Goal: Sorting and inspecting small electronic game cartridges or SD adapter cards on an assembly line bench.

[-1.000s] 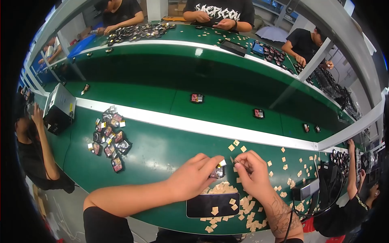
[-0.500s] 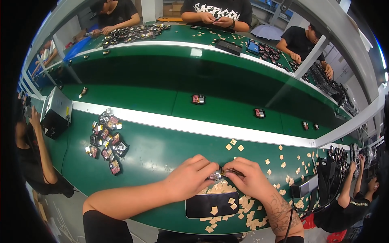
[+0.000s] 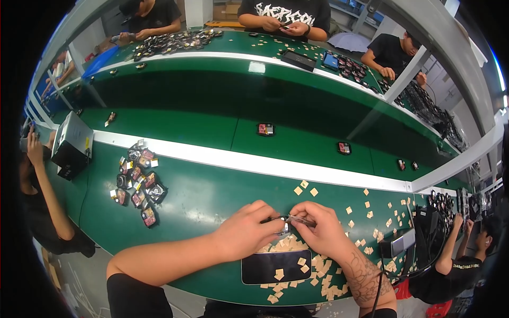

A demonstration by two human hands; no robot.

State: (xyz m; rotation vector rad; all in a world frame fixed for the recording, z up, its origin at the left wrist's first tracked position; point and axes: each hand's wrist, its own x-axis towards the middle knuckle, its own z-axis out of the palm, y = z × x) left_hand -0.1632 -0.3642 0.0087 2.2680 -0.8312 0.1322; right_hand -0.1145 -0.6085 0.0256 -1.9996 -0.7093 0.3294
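My left hand (image 3: 250, 229) is closed around a small dark electronic unit (image 3: 285, 229) with a shiny part, mostly hidden by the fingers. Close against it, my right hand (image 3: 321, 229) pinches a thin metal tool, apparently tweezers (image 3: 303, 220), its tip at the unit. Under both hands lie many small tan square pieces (image 3: 289, 244), heaped and scattered. A dark flat phone-like slab (image 3: 265, 268) lies nearest me, with a few squares on top. To the left, a cluster of similar black units (image 3: 139, 183) with red and yellow parts rests on the green table.
A white rail (image 3: 212, 158) divides my table from a green conveyor belt (image 3: 196, 127) carrying spaced units (image 3: 266, 129). A black box (image 3: 73, 146) stands at left, a dark device with cables (image 3: 397, 243) at right. Several co-workers sit around, handling similar parts.
The units on the belt have shifted slightly to the right. My right hand has moved a little up and left, showing more of the tweezers. My left hand keeps hold of the unit.
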